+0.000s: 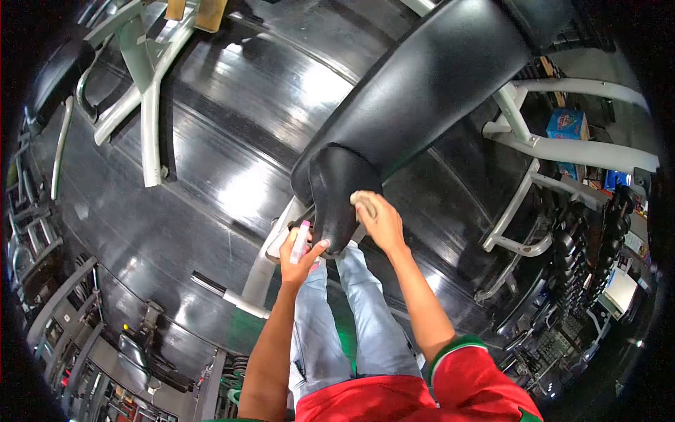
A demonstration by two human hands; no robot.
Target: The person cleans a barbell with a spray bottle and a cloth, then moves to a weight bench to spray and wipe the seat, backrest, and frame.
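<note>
A small translucent bottle with a pink cap is in my left hand, whose fingers are wrapped round it. The thumb of that hand lies at the tip of a black padded seat. My right hand pinches a pale, sponge-like pad against the right side of this seat. Most of the pad is hidden under the fingers. Behind the seat a long black padded backrest slopes up to the right.
Grey metal frames of gym machines stand at the upper left and right. A rack of dumbbells lines the right side. Black rubber flooring surrounds the bench. A blue box sits at the upper right.
</note>
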